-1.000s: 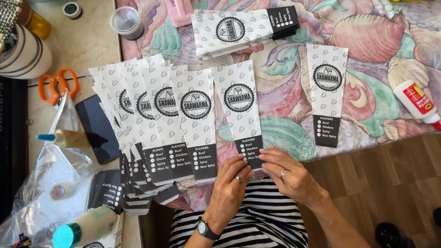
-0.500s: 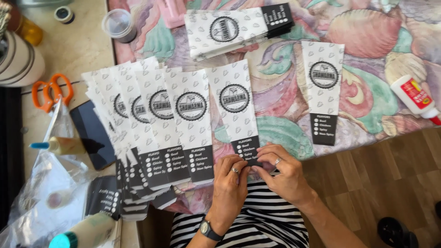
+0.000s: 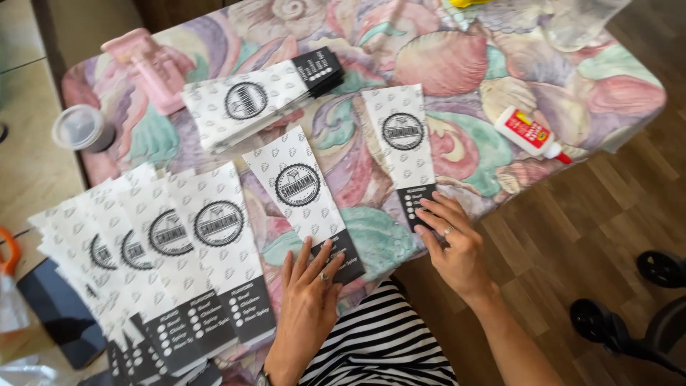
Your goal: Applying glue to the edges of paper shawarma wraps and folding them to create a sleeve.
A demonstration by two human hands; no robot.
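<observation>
My left hand (image 3: 309,292) lies flat with fingers spread on the black lower end of a white paper sleeve with a round black logo (image 3: 300,194). My right hand (image 3: 451,244) rests its fingertips on the black end of a second, separate sleeve (image 3: 401,137) further right. To the left, several like sleeves (image 3: 171,243) lie fanned in an overlapping row. A stack of the same sleeves (image 3: 250,101) lies at the back. All sit on a table with a pastel shell-patterned cloth (image 3: 457,64).
A white glue bottle with a red label (image 3: 530,134) lies at the right of the table. A pink tool (image 3: 151,66) and a clear lidded cup (image 3: 80,129) sit at the back left. A dark phone (image 3: 58,313) lies at the left. Chair castors (image 3: 629,314) stand on the wood floor.
My right hand has left the middle sleeve and moved right onto the black end of the far sleeve. The left hand has spread flat. The view has shifted to the right.
</observation>
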